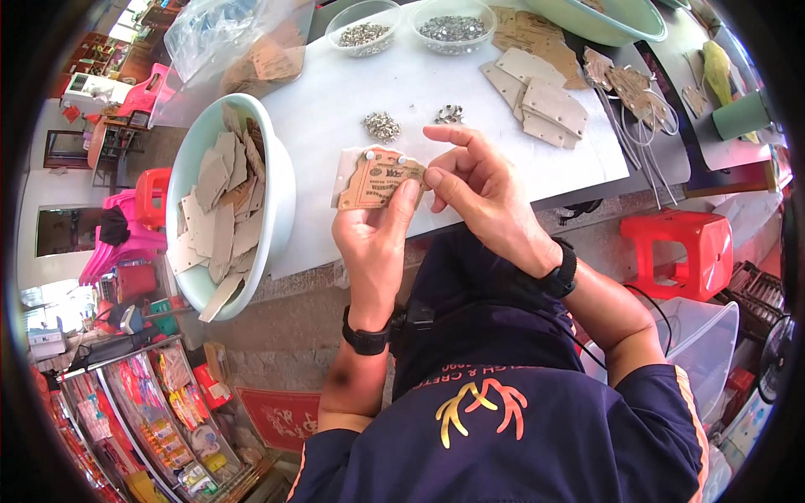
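Note:
A brown printed cardboard piece [369, 186] with a wavy edge is held up over the near part of the white table sheet [310, 226]. Round silver studs sit along its top edge. My left hand [369, 251] grips it from below, the thumb across its printed face. At the card's right edge, the thumb and a fingertip of my right hand [495, 197] pinch together, while the index finger stretches out above. Whatever lies between those fingertips is hidden. Just beyond the hands are a pile of small silver metal pieces [381, 127] and a smaller cluster of metal pieces [449, 114].
To the left, a pale green basin [283, 193] holds many cardboard pieces [220, 214]. Two clear bowls of metal parts, one bowl [332, 38] left of the other bowl [491, 33], stand farther back. Grey cards [549, 109] lie right. A red stool [677, 239] stands beyond the table.

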### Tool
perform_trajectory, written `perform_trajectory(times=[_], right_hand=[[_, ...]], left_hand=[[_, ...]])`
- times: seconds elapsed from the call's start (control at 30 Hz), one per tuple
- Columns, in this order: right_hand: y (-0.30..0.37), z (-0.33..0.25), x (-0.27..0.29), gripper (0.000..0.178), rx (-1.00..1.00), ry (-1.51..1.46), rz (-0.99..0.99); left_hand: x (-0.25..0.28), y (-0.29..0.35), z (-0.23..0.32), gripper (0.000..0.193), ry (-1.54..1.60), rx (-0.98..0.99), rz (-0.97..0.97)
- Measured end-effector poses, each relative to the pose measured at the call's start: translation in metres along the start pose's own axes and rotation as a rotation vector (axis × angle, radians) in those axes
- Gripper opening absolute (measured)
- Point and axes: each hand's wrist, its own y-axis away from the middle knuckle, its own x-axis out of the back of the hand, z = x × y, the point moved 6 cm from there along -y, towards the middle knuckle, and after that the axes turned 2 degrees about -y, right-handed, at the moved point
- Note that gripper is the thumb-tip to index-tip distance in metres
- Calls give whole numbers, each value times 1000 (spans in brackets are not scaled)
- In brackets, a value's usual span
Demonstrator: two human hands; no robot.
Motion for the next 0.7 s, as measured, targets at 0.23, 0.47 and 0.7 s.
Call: perform_trajectory(times=[0.23,0.47,0.7], right_hand=[[4,6,-4,32,51,156,-3],[7,-17,-8,22,372,592,-15],[-2,-39,39,12,324,729,75]], left_hand=[[9,8,-7,38,181,87,40],[13,3,-19,38,309,204,-67],[17,0,-19,38,218,144,-70]])
